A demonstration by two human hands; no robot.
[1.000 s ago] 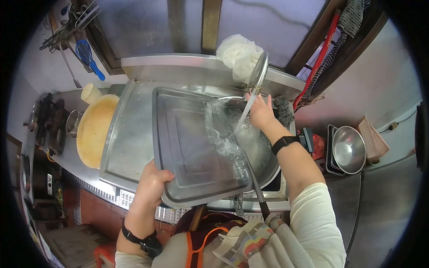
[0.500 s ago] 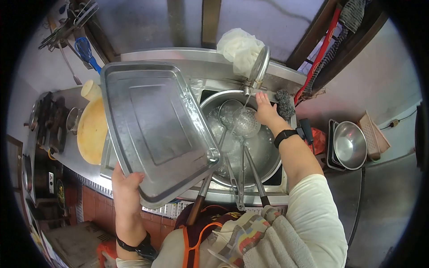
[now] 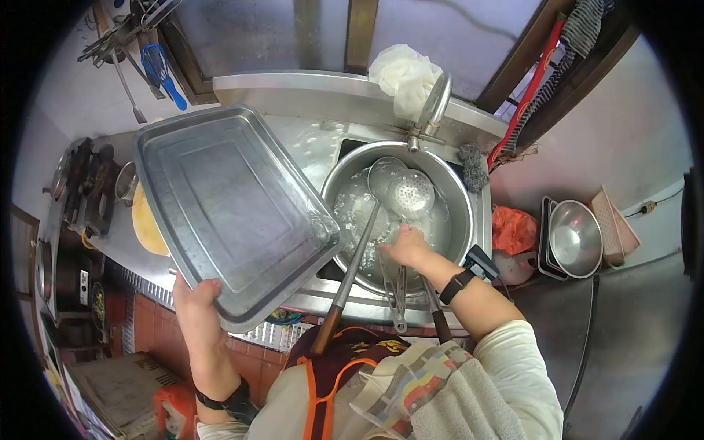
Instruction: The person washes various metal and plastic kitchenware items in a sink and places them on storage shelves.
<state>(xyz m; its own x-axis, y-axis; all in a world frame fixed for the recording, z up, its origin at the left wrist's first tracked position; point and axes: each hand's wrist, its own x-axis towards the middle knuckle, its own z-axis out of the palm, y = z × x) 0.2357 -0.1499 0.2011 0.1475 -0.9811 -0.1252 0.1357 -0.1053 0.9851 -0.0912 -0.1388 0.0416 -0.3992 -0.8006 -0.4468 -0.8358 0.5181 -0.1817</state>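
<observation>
My left hand [image 3: 198, 301] grips the lower left rim of a rectangular metal tray [image 3: 235, 205], holding it tilted beside the sink. My right hand [image 3: 407, 246] is over the near part of a large round metal basin [image 3: 328, 176] of water, fingers drawn together above the utensil handles. Whether it grips one is hidden. In the basin lie a perforated skimmer [image 3: 411, 194] and a ladle [image 3: 383, 172], its long wooden-ended handle [image 3: 330, 323] reaching over the near rim. A pair of metal tongs [image 3: 389, 282] and another dark handle [image 3: 441, 323] also lean there.
The faucet [image 3: 434, 110] stands behind the basin, with a white plastic bag [image 3: 405, 77] beside it. A dark scrubber [image 3: 473, 167] lies right of the basin. A round yellow board [image 3: 147, 224] is partly behind the tray. Metal bowls [image 3: 574, 238] stand at right.
My right hand has moved from beside the faucet down and toward me, over the utensils. The stream from the faucet has stopped. The tray has shifted slightly left in my left hand.
</observation>
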